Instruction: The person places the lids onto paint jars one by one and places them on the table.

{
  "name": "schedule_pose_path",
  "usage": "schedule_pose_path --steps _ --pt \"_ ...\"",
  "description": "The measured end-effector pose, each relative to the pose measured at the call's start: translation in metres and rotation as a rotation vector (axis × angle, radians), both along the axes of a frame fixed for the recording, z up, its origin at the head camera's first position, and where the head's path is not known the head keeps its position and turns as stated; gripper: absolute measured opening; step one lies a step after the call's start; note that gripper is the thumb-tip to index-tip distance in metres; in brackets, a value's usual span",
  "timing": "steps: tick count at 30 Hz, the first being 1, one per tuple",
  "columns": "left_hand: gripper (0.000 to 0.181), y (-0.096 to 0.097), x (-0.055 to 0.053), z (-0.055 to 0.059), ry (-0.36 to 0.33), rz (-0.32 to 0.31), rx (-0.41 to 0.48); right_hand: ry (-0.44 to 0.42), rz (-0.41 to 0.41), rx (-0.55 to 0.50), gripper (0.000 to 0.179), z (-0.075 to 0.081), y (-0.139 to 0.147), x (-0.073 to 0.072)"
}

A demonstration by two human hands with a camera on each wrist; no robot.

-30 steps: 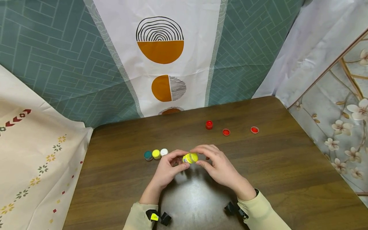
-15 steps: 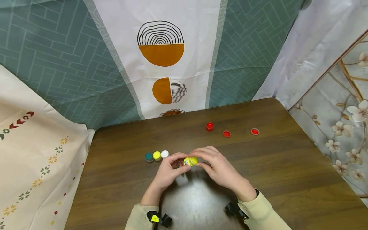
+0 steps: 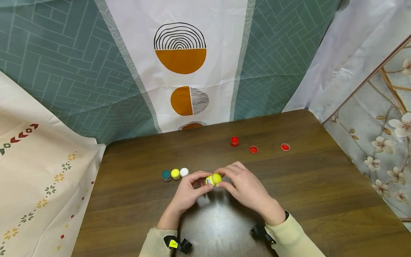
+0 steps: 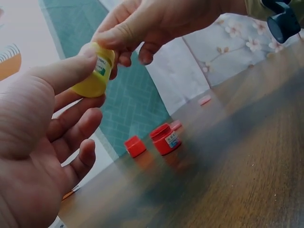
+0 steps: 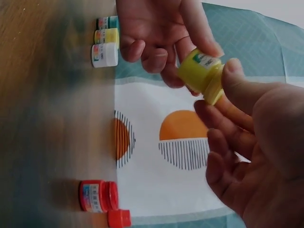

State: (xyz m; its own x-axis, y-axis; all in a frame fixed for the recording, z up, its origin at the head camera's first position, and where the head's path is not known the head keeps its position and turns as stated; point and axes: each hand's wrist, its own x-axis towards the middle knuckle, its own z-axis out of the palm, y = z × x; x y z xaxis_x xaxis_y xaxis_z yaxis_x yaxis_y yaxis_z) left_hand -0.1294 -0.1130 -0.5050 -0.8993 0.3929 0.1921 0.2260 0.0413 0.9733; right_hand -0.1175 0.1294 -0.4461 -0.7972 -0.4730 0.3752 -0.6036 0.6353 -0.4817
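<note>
A small yellow paint jar is held tilted above the table between both hands. My left hand grips its body, thumb over the label, as the left wrist view shows. With thumb and fingers, my right hand pinches the jar's cap end. Left of them stand three paint jars in a row: dark teal, yellow and white. A red paint jar stands uncapped farther back.
Two round red pieces, one nearer and one farther right, lie on the brown wooden table. Behind the table's far edge hangs a patterned curtain. A floral panel borders the right side.
My right hand's fingers have shifted slightly round the yellow jar's cap end. The left hand keeps its grip, and the jars on the table stay where they were.
</note>
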Motion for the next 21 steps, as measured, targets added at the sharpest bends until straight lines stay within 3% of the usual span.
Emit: schedule_pose_path --steps 7,12,21 --pt "0.035 0.001 -0.001 0.000 0.023 0.046 -0.005 -0.077 -0.075 -0.042 0.031 0.002 -0.007 0.003" --pt "0.036 0.000 -0.002 0.002 0.028 0.051 -0.010 -0.066 -0.044 -0.032 0.032 0.004 -0.010 0.005" --pt "0.035 0.002 0.000 0.000 0.037 0.031 -0.016 -0.047 -0.123 -0.083 0.032 0.008 -0.015 0.011"
